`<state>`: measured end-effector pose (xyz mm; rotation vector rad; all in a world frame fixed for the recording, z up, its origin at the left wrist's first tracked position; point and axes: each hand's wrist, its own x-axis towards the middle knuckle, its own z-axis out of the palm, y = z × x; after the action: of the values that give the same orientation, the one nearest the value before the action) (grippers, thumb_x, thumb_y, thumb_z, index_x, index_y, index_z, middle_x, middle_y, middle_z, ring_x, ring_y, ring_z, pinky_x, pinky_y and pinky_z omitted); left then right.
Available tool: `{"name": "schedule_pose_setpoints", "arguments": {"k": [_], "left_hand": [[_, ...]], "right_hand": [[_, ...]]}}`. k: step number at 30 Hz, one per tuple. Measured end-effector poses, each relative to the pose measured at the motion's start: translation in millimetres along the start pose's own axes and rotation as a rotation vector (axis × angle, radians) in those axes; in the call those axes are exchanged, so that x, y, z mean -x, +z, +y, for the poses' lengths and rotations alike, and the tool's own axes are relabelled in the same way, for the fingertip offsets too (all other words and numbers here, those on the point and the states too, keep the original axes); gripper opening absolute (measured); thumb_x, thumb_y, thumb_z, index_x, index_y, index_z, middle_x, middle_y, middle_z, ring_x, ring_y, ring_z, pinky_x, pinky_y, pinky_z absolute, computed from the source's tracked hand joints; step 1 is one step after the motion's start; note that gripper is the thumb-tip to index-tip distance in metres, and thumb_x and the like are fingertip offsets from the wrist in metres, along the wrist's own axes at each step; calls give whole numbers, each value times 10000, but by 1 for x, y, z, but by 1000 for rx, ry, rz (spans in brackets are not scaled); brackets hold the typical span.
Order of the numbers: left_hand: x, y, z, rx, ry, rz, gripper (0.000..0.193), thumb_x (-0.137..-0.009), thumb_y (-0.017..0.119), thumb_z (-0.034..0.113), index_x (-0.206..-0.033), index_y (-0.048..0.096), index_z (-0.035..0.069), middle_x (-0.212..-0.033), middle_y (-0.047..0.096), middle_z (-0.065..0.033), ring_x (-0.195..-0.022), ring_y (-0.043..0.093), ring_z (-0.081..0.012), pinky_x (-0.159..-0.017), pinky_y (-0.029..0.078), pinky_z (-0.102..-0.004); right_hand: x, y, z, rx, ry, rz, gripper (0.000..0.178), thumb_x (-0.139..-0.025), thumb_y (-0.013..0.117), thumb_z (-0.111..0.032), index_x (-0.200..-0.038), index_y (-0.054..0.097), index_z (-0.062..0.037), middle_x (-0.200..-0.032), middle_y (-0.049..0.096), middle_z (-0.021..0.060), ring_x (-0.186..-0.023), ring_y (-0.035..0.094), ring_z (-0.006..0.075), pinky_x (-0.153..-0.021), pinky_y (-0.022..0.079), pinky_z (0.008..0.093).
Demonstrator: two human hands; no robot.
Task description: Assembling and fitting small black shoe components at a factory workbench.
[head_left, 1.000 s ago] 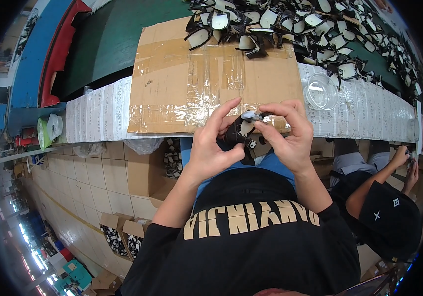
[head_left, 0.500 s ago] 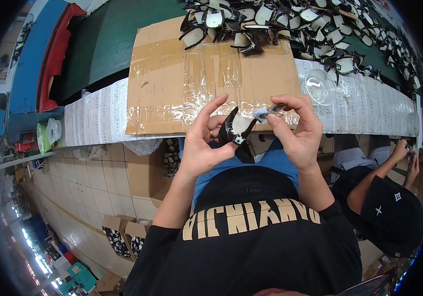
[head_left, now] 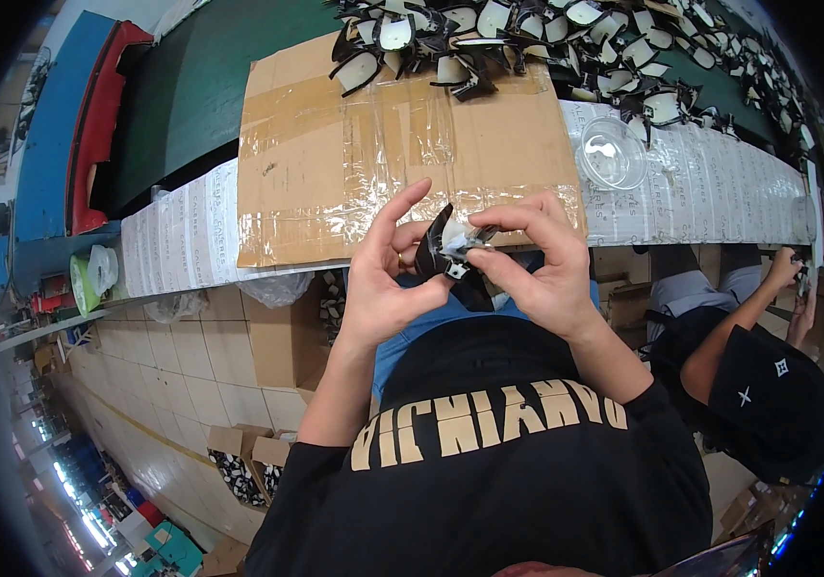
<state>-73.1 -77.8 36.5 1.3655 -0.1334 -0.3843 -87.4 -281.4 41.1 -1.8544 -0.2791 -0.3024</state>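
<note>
Right hand brings a wad to the piece in the left hand

The left hand is grasping the piece, which is black outside and pale inside, with its thumb at the lower end and some fingers behind. Its index finger stands free and points up and away. The right hand is pinching the small wad, whitish-blue with a dark part, between thumb and fingers. The wad lies over the pale face of the piece; whether it presses there, I cannot tell. The piece is in front of the person's body, and in this view it overlaps the near edge of the cardboard.

The cardboard is flat on the white paper of the table. At its far edge begins a big heap of similar black-and-pale pieces, which spreads to the right over a green surface. Just beside the cardboard, on the right, stands a clear cup. Under the table, at left, there is an open carton, and two small boxes with pieces are on the tiled floor. Near the right side, a co-worker in a black cap has both hands close together.
</note>
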Motion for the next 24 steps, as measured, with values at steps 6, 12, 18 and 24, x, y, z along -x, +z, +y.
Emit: {"name": "schedule_pose_setpoints", "arguments": {"k": [6,12,18,24], "left_hand": [[1,-1,2,26,-42,17,899,-706,665,-87,-1538,344,32,-1153,688,-110,-946,670,-102,-783,516,-211],[1,-4,1,14,-60,13,910,-709,684,-73,-1543,336,34,-1160,690,-107,-955,660,-93,-796,510,-219],[39,-58,16,-260,-117,17,781,-717,662,-37,-1472,467,23,-1152,679,-74,-1036,626,-114,-918,486,-260],[111,-140,25,-770,-450,98,754,-691,746,33,-1417,542,38,-1007,709,-97,-949,679,-158,-864,527,-283]], "right_hand": [[-4,-5,5,92,-8,49,321,-750,818,-74,-1062,749,-73,-917,723,30,-870,575,191,-791,471,314],[-10,-11,10,124,26,122,307,-767,812,-61,-1066,744,-61,-919,717,34,-872,569,182,-797,472,302],[-12,-22,18,85,75,188,307,-792,791,-25,-1091,724,-44,-940,670,40,-865,544,155,-817,464,276],[-11,-17,30,-44,157,177,289,-819,759,-12,-1103,710,-36,-907,576,18,-861,518,131,-817,445,260]]}}
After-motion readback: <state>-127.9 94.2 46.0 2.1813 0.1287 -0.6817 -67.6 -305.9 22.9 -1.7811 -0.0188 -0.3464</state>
